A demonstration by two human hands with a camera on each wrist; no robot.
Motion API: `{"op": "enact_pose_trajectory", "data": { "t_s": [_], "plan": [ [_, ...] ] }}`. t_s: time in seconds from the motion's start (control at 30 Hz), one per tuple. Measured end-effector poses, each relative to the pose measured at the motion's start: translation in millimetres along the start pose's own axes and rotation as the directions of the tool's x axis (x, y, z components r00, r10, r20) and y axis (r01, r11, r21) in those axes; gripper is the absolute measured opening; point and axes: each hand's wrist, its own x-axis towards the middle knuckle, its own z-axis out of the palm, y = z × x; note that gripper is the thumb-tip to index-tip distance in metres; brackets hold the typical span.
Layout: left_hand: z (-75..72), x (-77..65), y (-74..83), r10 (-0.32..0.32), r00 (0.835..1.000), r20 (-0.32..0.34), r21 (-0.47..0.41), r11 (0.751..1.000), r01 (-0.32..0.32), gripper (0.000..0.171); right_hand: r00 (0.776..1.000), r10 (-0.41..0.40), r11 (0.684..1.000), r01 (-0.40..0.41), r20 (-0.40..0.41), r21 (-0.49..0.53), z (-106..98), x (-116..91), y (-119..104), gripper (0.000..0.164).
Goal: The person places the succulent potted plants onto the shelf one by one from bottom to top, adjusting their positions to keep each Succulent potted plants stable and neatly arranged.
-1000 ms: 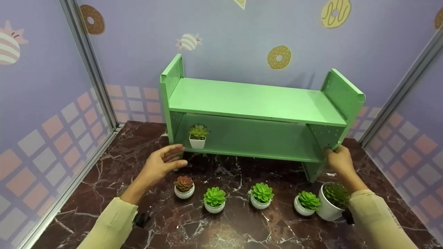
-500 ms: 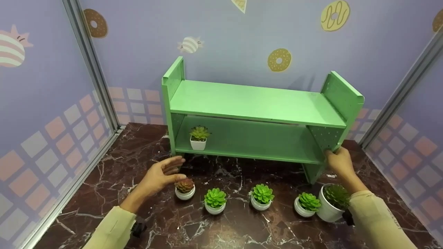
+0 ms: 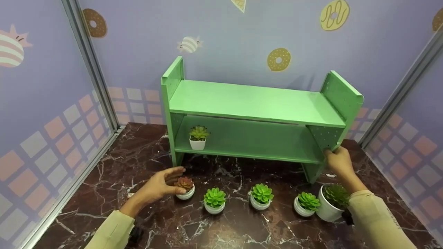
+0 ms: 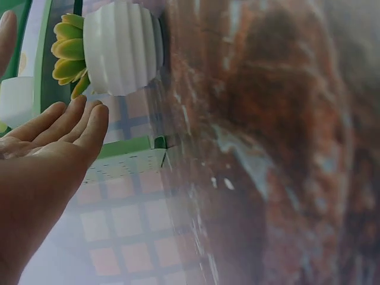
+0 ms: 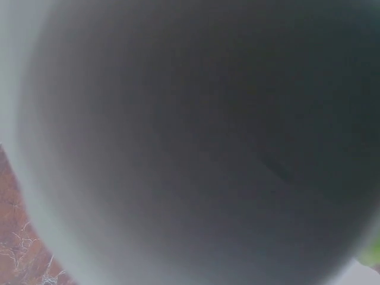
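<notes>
My left hand (image 3: 157, 186) is at the small reddish succulent (image 3: 185, 184) in a round white pot, with thumb and fingers spread on either side. In the left wrist view, the fingers (image 4: 89, 127) lie apart from the ribbed white pot (image 4: 122, 48). The green two-tier shelf (image 3: 256, 103) stands at the back, and my right hand (image 3: 339, 162) grips the front edge of its right side panel; those fingertips are partly hidden. A succulent in a square white pot (image 3: 198, 143) sits on the lower tier's left end. A large blurred grey shape fills most of the right wrist view.
Two small green succulents (image 3: 214, 199) (image 3: 261, 195) stand along the front of the dark marbled table (image 3: 235, 228). Another (image 3: 306, 203) stands beside a larger white pot (image 3: 329, 207) under my right forearm. Purple walls (image 3: 225, 31) enclose the table's back and sides.
My left hand has moved down from the shelf's left end to the reddish succulent, its fingers staying apart. My right hand has kept its grip on the shelf panel.
</notes>
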Motion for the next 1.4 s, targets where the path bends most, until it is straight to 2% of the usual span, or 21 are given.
{"op": "enact_pose_trajectory", "data": {
  "t_s": [0.13, 0.3, 0.5, 0.73, 0.83, 1.13, 1.4],
  "plan": [
    [1.4, -0.3, -1.8, -0.042, 0.999, 0.024, 0.064, 0.997, 0.04, 0.086, 1.0, 0.0, 1.0, 0.0, 0.002, -0.001, -0.2, 0.0, 1.0, 0.028],
    [3.6, 0.7, -3.6, -0.084, 0.995, 0.056, 0.09, 0.993, 0.078, 0.091, 1.0, 0.004, 1.0, -0.004, 0.002, -0.001, 0.0, -0.2, 3.5, 0.029],
    [5.3, 1.4, -7.2, -0.136, 0.989, 0.052, 0.123, 0.984, 0.129, 0.094, 0.999, 0.02, 0.999, -0.022, 0.036, 0.044, 0.4, 0.0, 4.7, 0.023],
    [5.5, 2.3, -12.0, -0.146, 0.988, 0.04, 0.073, 0.987, 0.143, 0.09, 1.0, 0.006, 1.0, -0.006, 0.025, 0.02, 2.8, 3.4, 1.5, 0.029],
    [6.3, 3.7, -12.8, -0.144, 0.989, 0.035, 0.077, 0.987, 0.141, 0.086, 1.0, -0.002, 1.0, 0.002, 0.017, -0.007, 3.5, 3.4, -0.8, 0.031],
    [8.6, 14.0, -10.1, -0.159, 0.987, -0.023, 0.162, 0.974, 0.16, 0.074, 1.0, 0.008, 1.0, -0.008, 0.012, 0.005, -0.2, -1.2, 0.7, 0.033],
    [8.6, 12.4, -10.5, -0.15, 0.989, -0.01, 0.17, 0.974, 0.149, 0.072, 1.0, 0.002, 1.0, -0.002, 0.01, 0.001, 0.6, 0.1, 0.6, 0.035]
  ]
}}
